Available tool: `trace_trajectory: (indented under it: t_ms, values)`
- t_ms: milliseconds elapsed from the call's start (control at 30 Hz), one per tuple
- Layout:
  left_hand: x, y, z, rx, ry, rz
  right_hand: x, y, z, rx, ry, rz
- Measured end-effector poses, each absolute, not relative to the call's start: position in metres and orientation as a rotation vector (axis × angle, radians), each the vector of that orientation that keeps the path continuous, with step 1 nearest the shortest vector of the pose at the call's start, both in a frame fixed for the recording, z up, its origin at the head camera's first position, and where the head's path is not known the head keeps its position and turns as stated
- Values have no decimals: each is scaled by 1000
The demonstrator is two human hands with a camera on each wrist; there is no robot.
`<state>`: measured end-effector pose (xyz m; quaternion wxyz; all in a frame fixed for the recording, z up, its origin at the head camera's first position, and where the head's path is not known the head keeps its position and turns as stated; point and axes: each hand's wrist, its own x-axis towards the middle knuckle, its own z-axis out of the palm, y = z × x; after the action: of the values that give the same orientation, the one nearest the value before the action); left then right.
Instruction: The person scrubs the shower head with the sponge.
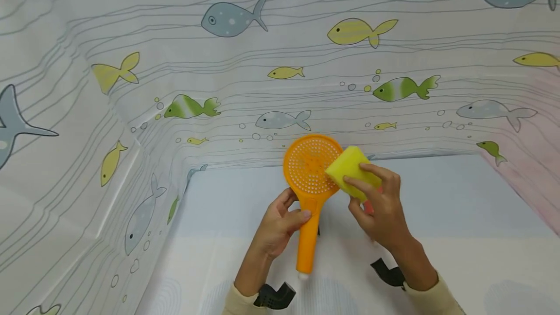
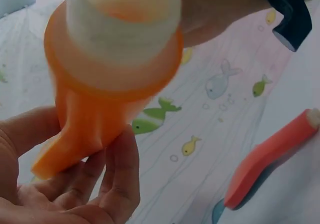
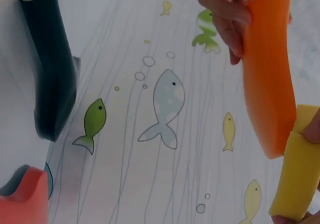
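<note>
My left hand (image 1: 280, 222) holds an orange shower head (image 1: 309, 237) upright by its neck, thumb on the front and fingers behind. Its round perforated face points toward the head camera. A pale threaded end (image 2: 122, 29) looms close in the left wrist view. In my right hand (image 1: 385, 208) a yellow sponge (image 1: 350, 166) is pinched between fingers and thumb. The sponge overlaps the right rim of the face, and the right wrist view has the sponge (image 3: 297, 174) right at the orange edge (image 3: 272, 109).
Behind the hands, a coral-red shower-head-like piece (image 2: 270, 159) lies on the white surface (image 1: 210, 247), mostly hidden in the head view. A dark navy piece (image 3: 52, 69) of similar shape lies near it. Fish-patterned walls (image 1: 236, 81) rise at the back and sides.
</note>
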<state>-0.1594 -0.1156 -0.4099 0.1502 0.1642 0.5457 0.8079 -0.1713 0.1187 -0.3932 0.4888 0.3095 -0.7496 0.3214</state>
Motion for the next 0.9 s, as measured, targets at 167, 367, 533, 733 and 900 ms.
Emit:
trace_trajectory:
  t_ms: [167, 367, 533, 733, 900]
  values:
    - [-163, -115, -417, 458, 1661, 2216, -177, 130, -393, 666, -1912, 815]
    - [-164, -107, -423, 421, 1690, 2105, -179, 133, -397, 676, -1975, 793]
    - [-164, -106, -424, 415, 1733, 2113, -180, 125, -401, 690, -2064, 705]
    - [-159, -115, -425, 358, 1765, 2177, -170, 101, -409, 782, -2101, 681]
    - [-163, -116, -420, 391, 1761, 2187, -163, 93, -412, 840, -2045, 721]
